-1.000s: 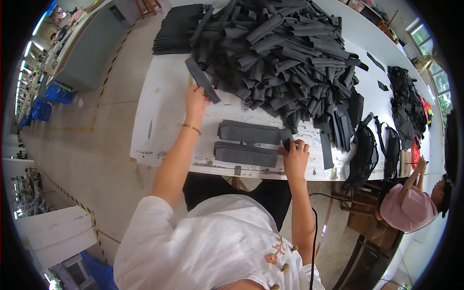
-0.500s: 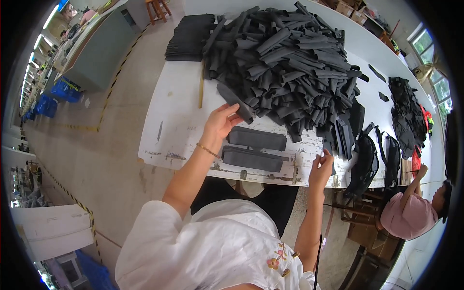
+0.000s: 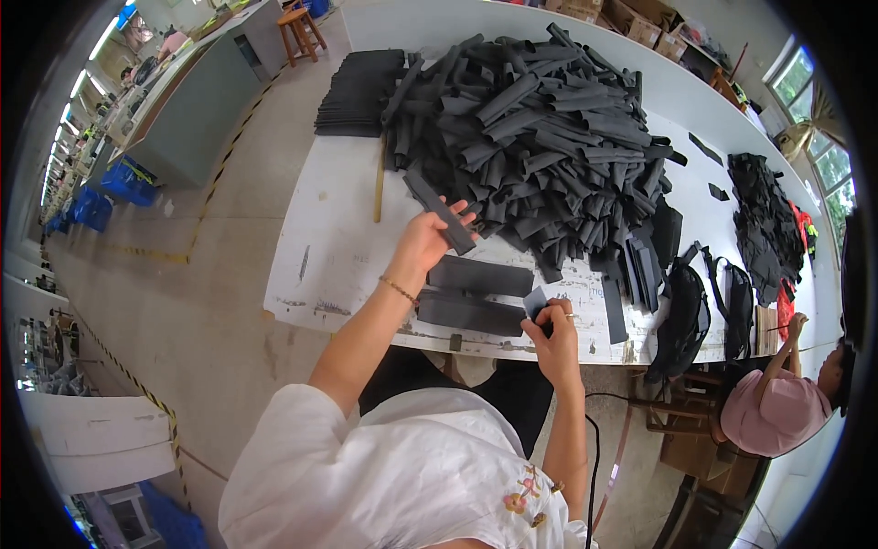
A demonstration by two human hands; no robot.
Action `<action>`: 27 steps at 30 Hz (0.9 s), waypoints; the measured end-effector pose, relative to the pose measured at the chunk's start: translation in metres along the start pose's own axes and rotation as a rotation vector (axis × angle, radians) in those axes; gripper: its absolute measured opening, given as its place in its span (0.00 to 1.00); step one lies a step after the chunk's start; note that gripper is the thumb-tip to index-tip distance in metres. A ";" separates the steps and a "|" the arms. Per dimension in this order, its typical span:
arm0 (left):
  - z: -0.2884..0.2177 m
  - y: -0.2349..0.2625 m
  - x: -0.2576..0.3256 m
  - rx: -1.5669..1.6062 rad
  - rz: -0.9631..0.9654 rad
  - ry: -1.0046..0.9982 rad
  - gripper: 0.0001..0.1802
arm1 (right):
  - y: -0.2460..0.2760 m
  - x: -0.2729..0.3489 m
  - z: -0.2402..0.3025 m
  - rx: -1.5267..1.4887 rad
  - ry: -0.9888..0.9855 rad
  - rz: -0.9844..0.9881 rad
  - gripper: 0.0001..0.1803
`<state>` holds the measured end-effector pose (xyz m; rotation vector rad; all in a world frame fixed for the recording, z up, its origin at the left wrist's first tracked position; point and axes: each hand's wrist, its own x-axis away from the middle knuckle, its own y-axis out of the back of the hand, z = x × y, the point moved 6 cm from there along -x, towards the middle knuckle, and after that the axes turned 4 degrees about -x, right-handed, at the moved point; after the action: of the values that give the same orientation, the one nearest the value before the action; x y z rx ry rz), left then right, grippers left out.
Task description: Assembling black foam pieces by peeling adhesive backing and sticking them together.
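Note:
In my left hand (image 3: 422, 247) is a long dark grey strip (image 3: 426, 197), held at its near end with the fingertips showing past its right side. The strip slants over the table by the big pile of curled dark strips (image 3: 540, 137). My right hand (image 3: 556, 346) pinches a small flat bluish-grey piece (image 3: 535, 300) between thumb and fingers; its kind I cannot make out. This hand is at the right end of a near stack of flat dark strips (image 3: 483, 316). Another flat stack (image 3: 480, 277) lies just beyond it.
A neat stack of dark strips (image 3: 358, 91) and a yellow stick (image 3: 379, 183) lie at the left of the white table (image 3: 320, 229). Black bags (image 3: 684, 316) lie at the right, near a seated person in pink (image 3: 777, 407). A wooden stool (image 3: 300, 35) stands far left.
My right hand has moved left from the table's right side to the near stack, and the bluish-grey piece now shows in it. The strip in my left hand has turned flatter and shifted slightly.

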<state>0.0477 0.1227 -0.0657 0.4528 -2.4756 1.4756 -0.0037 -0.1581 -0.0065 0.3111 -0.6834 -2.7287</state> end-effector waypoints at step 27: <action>0.019 -0.042 0.039 -0.312 0.030 0.073 0.13 | -0.013 -0.021 0.083 0.185 0.243 -0.145 0.22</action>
<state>0.0268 0.0817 -0.0268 0.2978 -2.5991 1.0659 -0.0105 -0.1052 0.0621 0.7490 -0.8739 -2.6996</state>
